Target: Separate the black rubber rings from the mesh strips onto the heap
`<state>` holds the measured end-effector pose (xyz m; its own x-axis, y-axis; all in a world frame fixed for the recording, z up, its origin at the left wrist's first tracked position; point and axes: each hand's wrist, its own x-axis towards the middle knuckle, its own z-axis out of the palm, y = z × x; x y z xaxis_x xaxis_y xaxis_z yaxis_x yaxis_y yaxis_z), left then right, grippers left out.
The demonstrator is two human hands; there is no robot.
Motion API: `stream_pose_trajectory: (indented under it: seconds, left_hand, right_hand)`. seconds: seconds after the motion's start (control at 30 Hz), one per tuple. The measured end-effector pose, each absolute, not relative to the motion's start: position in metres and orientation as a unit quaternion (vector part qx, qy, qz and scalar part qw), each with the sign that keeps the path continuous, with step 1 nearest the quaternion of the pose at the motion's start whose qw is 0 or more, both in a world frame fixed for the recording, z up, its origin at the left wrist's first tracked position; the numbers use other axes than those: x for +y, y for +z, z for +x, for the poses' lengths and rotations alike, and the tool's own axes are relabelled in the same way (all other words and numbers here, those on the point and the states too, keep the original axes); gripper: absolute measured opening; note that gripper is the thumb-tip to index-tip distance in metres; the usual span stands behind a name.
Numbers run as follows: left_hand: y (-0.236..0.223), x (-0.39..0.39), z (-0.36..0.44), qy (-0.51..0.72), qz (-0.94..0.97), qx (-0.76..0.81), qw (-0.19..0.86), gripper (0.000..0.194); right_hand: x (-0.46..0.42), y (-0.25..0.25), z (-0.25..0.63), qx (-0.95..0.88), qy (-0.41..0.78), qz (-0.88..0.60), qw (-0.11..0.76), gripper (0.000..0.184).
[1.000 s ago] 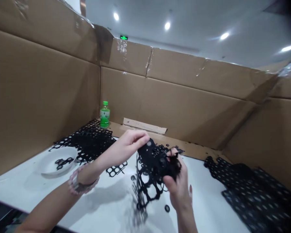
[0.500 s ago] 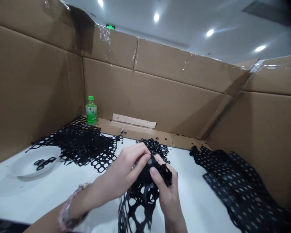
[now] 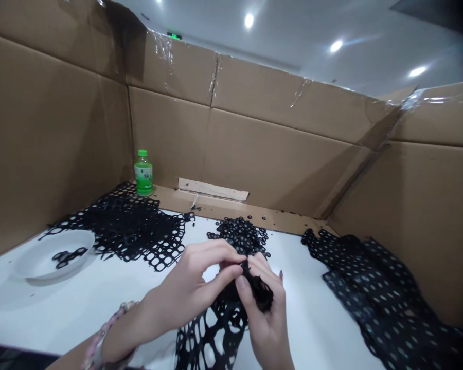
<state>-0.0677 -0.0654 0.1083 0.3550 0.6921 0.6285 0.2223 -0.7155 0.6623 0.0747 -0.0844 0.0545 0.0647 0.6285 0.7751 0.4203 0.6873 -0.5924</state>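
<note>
Head view: the left hand [image 3: 198, 275] and right hand [image 3: 268, 303] pinch a bunched black perforated sheet [image 3: 230, 311] between them over the white tabletop [image 3: 316, 321]; loose black rings [image 3: 242, 234] are already piled beyond, stripped-looking black lattice [image 3: 129, 226] lies left, and dotted black sheets [image 3: 374, 282] at right seem untouched.
</note>
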Motion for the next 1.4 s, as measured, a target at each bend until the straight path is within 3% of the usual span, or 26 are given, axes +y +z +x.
stream_pose_trajectory:
  seconds: [0.17,0.27,0.33,0.6,0.87,1.0,1.17,1.3,1.4]
  left_hand:
    - [0.098,-0.069,-0.063,0.525,0.753,0.304,0.255,0.008]
    - [0.095,-0.071,-0.063,0.511,0.737,0.332,0.291,0.019]
    - [0.095,-0.073,-0.063,0.487,0.732,0.36,0.312,0.013]
    - [0.097,-0.075,-0.065,0.505,0.726,0.37,0.286,0.015]
    - [0.096,-0.075,-0.065,0.453,0.739,0.375,0.33,0.009]
    - [0.106,-0.061,-0.093,0.529,0.703,0.408,0.245,0.007]
    - [0.146,-0.021,-0.16,0.602,0.62,0.503,0.002,0.02]
    - [0.155,0.007,-0.185,0.544,0.642,0.526,-0.129,0.028]
    - [0.124,0.016,-0.175,0.451,0.718,0.509,-0.148,0.024]
  right_hand:
    - [-0.086,0.048,0.076,-0.6,0.231,-0.403,0.652,0.02]
    - [-0.083,0.042,0.081,-0.565,0.367,-0.395,0.625,0.024]
    - [-0.081,0.038,0.084,-0.528,0.423,-0.401,0.618,0.027]
    - [-0.084,0.037,0.082,-0.488,0.393,-0.427,0.652,0.032]
    - [-0.082,0.037,0.085,-0.521,0.384,-0.458,0.609,0.033]
    - [-0.074,0.046,0.087,-0.509,0.337,-0.473,0.635,0.025]
    - [-0.072,0.056,0.101,-0.453,0.347,-0.438,0.694,0.028]
    - [-0.075,0.051,0.111,-0.411,0.36,-0.431,0.718,0.026]
    - [-0.077,0.046,0.114,-0.399,0.37,-0.43,0.72,0.025]
